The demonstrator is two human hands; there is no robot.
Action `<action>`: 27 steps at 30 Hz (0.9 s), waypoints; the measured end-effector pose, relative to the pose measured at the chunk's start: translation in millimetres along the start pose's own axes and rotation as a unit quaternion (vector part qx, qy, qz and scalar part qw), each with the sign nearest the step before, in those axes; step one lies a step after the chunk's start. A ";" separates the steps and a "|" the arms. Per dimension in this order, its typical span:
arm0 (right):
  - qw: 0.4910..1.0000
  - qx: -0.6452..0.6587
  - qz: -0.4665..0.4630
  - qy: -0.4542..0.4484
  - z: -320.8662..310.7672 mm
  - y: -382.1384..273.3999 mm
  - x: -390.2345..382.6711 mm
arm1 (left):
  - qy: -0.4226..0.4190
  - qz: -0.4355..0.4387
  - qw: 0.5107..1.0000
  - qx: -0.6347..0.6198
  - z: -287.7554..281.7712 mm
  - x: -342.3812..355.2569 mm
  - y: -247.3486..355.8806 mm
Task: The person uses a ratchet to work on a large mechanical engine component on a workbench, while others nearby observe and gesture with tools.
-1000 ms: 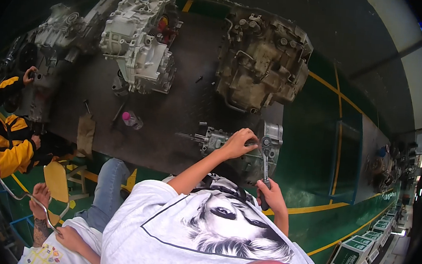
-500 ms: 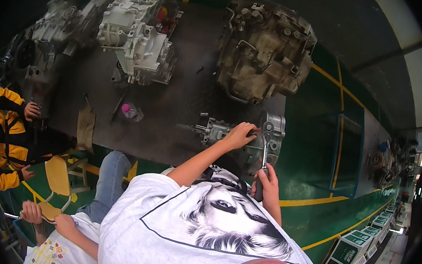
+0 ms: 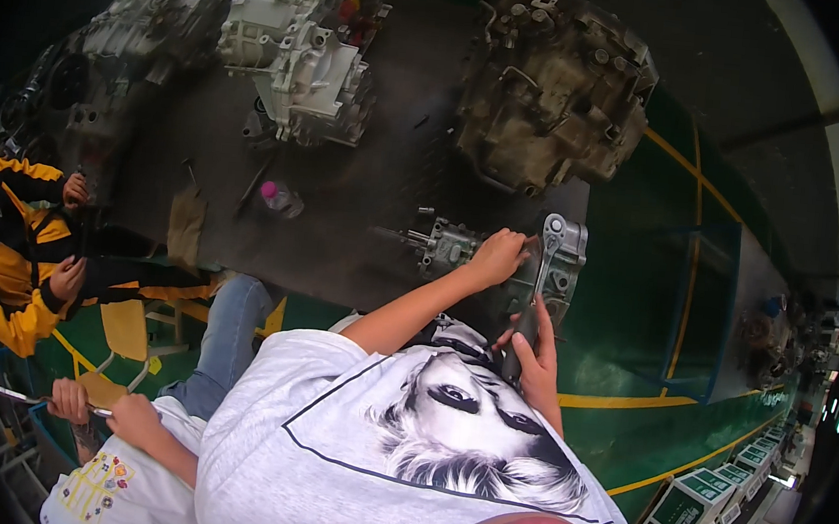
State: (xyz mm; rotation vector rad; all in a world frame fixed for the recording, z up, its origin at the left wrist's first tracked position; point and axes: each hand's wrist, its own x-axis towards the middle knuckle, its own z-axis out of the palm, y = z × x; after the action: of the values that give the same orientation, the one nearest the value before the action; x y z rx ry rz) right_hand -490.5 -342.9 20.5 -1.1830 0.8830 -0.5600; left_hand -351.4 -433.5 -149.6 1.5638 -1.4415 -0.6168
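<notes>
Right hand (image 3: 531,357), ratchet (image 3: 541,273), mat edge (image 3: 579,266)

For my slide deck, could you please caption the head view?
Left hand steadies a small gearbox while the right hand works a ratchet.

Open strip mid-surface, big castings block the far side.
Bare dark surface (image 3: 364,207) lies left of the small gearbox (image 3: 451,248); only a pink-capped bottle (image 3: 278,197) and loose tools sit there. White housing (image 3: 299,47) and rusty housing (image 3: 548,99) wall off the far edge; ratchet (image 3: 540,273) crowds the right.
</notes>
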 end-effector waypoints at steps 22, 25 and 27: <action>0.934 -0.326 -0.140 -0.047 29.6 -12.7 124.8 | 0.025 0.086 0.995 -0.048 -28.5 -14.3 27.0; 0.939 -0.309 -0.138 -0.057 24.7 -36.3 125.8 | 0.016 0.068 0.996 -0.054 -16.9 -9.3 16.1; 0.887 -0.382 -0.230 -0.122 15.1 -53.7 124.8 | 0.055 0.083 0.994 -0.053 -7.4 -5.7 6.8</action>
State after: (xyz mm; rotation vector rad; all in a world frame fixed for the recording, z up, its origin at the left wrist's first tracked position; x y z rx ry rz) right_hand -404.8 -448.1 37.0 -2.1699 0.6039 -0.4236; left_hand -349.8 -425.5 -141.5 1.3584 -1.4163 -0.4940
